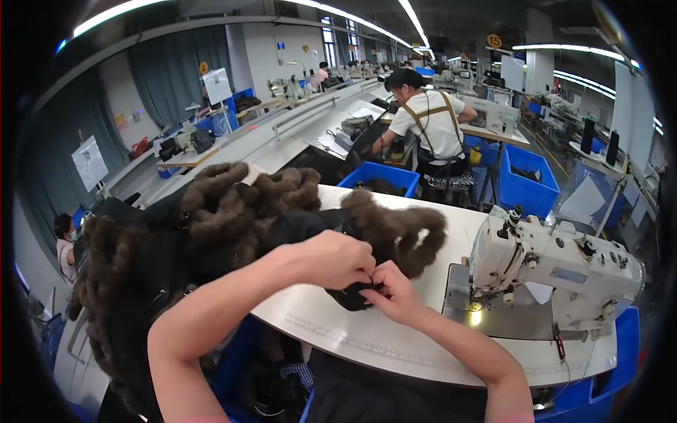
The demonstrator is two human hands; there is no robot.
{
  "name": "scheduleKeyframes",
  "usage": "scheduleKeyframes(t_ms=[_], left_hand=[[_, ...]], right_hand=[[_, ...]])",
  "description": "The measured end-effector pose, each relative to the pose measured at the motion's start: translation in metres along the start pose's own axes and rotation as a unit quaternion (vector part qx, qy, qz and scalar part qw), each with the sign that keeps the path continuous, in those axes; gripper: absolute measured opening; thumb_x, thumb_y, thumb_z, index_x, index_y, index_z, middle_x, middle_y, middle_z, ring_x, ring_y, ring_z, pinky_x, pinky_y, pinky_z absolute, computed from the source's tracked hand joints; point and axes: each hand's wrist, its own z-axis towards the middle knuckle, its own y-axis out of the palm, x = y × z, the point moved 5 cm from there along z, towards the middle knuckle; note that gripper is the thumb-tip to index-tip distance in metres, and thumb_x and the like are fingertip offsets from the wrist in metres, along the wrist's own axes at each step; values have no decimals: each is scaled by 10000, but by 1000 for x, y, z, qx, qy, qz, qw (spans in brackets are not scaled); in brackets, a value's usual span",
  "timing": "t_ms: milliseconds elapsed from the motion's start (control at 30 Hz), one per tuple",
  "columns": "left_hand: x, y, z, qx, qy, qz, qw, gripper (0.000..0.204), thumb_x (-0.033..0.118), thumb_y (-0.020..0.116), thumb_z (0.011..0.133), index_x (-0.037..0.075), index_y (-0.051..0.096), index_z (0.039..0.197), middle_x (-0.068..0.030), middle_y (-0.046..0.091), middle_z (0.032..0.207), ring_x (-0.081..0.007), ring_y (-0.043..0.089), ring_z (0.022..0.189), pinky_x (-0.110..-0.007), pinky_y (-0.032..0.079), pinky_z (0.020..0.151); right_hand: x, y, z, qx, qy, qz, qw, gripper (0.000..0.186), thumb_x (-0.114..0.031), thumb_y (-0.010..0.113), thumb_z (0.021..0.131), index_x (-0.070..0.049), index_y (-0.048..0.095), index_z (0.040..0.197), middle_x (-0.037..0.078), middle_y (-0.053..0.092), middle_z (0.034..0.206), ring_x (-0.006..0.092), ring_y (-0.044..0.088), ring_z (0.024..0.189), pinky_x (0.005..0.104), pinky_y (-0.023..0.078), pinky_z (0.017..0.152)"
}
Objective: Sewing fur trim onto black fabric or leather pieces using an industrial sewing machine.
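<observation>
My left hand (pixel 331 259) and my right hand (pixel 396 295) meet over the sewing table, both closed with fingertips pinching the edge of a black fur-trimmed garment (pixel 347 299). What exactly lies between the fingertips is too small to make out. Brown fluffy fur trim (pixel 416 233) from this garment spreads on the table just beyond my hands. To the left, a large heap of similar black garments with brown fur (pixel 211 204) covers the table end and hangs over its edge.
A white sewing machine (pixel 557 264) stands at the right, its lamp lit, with small red-handled snips (pixel 559 343) nearby. A printed ruler (pixel 352 340) runs along the table's front edge. Blue bins (pixel 527 180) stand beyond, near a seated co-worker (pixel 430 123).
</observation>
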Motion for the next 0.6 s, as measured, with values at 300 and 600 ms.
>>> scheduleKeyframes(t_ms=[300,600], left_hand=[[63,163,-5,145,-77,208,964,130,89,568,761,10,588,863,-121,550,871,-221,612,525,-357,484,406],[87,188,33,211,-172,95,957,142,63,560,780,-6,581,904,-141,571,923,-273,644,661,-391,535,523]], right_hand=[[30,-28,-55,-237,-245,-402,850,118,-148,591,774,-110,632,878,24,590,945,213,631,866,335,548,735],[21,-65,-93,-244,-126,-482,832,237,-137,574,778,-98,647,999,39,600,1077,260,612,1005,381,538,841]])
